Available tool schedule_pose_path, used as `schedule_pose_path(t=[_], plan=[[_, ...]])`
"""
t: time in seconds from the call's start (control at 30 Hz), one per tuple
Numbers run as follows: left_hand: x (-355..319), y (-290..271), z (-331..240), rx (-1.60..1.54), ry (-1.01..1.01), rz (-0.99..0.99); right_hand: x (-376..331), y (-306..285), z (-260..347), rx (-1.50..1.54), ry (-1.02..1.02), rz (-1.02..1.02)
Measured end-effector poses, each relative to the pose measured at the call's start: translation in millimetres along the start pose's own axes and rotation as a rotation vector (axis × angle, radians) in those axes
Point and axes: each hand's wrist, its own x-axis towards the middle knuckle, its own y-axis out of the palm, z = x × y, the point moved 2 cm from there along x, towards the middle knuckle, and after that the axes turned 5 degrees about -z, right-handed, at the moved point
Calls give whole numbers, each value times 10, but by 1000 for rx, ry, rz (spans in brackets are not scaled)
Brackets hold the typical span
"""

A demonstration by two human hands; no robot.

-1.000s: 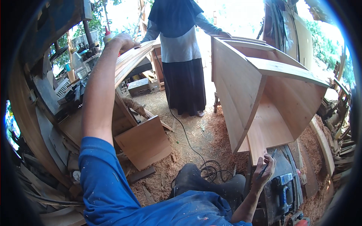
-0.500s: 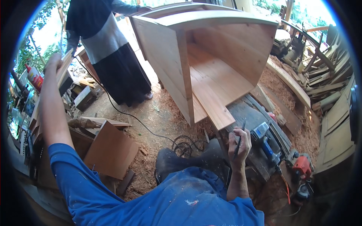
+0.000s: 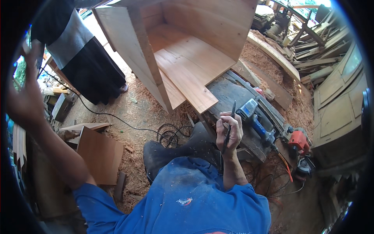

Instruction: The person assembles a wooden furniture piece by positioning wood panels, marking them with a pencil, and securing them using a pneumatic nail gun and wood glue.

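We grip a slim dark pencil (image 3: pixel 230 124) in our right hand (image 3: pixel 228 133), fingers curled shut round its lower half, tip pointing up toward twelve o'clock. It looks light and stiff, best pinched near the point. Our left hand (image 3: pixel 24 99) is raised at nine o'clock, blurred; whether it is open or closed we cannot tell. A blue power planer (image 3: pixel 255 119) lies on the bench (image 3: pixel 230 93) at three o'clock of the pencil, the wooden cabinet (image 3: pixel 183 46) at twelve.

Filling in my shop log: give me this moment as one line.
right hand: holds dark pencil upright | left hand: raised, contents unclear | nearby: blue power planer, open wooden cabinet
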Motion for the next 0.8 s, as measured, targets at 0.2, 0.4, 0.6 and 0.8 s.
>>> schedule_pose_path(t=[0.2,0.4,0.6,0.8], plan=[[-917,1420,-2250,-610,-12,625,-119,-150,77,85,29,-63],[-1626,3309,-2238,-305,-275,922,-367,-292,299,184,88,-14],[-2075,3809,-2176,-87,-389,1113,-629,-346,193,236,88,60],[-1728,3070,-2247,-198,-326,974,-585,-227,191,346,136,127]])
